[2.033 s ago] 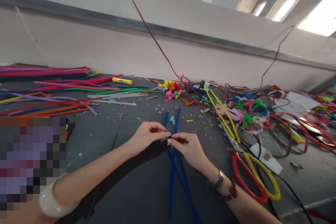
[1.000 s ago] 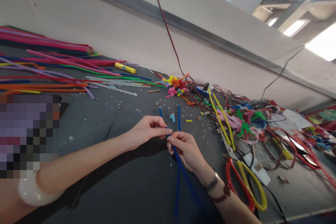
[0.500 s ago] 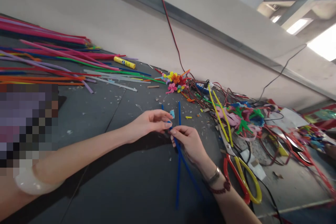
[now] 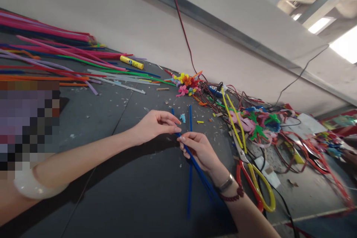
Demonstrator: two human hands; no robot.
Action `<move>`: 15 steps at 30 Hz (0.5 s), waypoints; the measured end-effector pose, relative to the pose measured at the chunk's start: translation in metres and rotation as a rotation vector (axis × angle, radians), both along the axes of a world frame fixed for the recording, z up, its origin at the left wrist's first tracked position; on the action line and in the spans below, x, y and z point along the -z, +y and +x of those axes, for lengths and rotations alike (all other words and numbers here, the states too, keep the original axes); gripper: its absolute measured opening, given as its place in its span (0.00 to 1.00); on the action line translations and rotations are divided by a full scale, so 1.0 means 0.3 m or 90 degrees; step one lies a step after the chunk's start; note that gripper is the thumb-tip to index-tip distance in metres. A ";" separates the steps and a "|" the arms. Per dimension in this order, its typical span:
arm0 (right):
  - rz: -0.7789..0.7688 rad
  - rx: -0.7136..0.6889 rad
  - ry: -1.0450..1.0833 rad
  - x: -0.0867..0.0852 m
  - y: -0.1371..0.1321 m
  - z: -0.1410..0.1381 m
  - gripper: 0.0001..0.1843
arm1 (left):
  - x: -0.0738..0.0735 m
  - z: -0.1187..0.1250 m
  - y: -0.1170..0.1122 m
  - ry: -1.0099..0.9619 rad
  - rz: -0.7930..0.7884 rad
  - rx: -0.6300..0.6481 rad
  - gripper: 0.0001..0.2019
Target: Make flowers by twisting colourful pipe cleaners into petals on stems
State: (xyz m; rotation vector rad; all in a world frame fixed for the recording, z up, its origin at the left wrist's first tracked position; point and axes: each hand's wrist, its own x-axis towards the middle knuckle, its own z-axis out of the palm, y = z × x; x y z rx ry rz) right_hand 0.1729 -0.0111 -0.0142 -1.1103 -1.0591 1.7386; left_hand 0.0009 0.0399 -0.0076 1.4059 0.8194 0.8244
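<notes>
My left hand [image 4: 160, 124] pinches a blue pipe cleaner between thumb and fingertips, and a short tip of it shows above the fingers. Just below, my right hand [image 4: 199, 150] is closed on blue pipe cleaners [image 4: 202, 173] that slant down to the right, under my wrist. How many strands it grips I cannot tell. Another blue pipe cleaner [image 4: 190, 119] lies nearly straight on the dark table [image 4: 134, 193], passing behind my right hand. A light blue scrap [image 4: 182, 118] sits just beyond my fingertips.
Scissors [image 4: 242, 158] with red and yellow handles lie right of my right hand. Colourful pipe-cleaner flowers [image 4: 185, 85] and tangled wires are behind. Bundled pipe cleaners [image 4: 44, 28] and a yellow tube [image 4: 131, 62] lie at the back left. Pink and green pieces [image 4: 255, 122] are piled at right.
My right hand has shifted slightly left along the blue strands, which now fan out more below it. The fingertips of my left hand remain at the upper end. The view has tilted a little.
</notes>
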 end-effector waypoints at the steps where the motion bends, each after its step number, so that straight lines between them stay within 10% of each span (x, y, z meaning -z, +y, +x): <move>1: 0.018 0.011 -0.024 -0.001 -0.002 -0.002 0.08 | 0.000 0.002 -0.001 0.003 -0.004 -0.005 0.11; 15: 0.261 0.088 -0.368 -0.022 -0.018 -0.012 0.06 | 0.007 0.011 -0.015 -0.013 -0.081 -0.042 0.13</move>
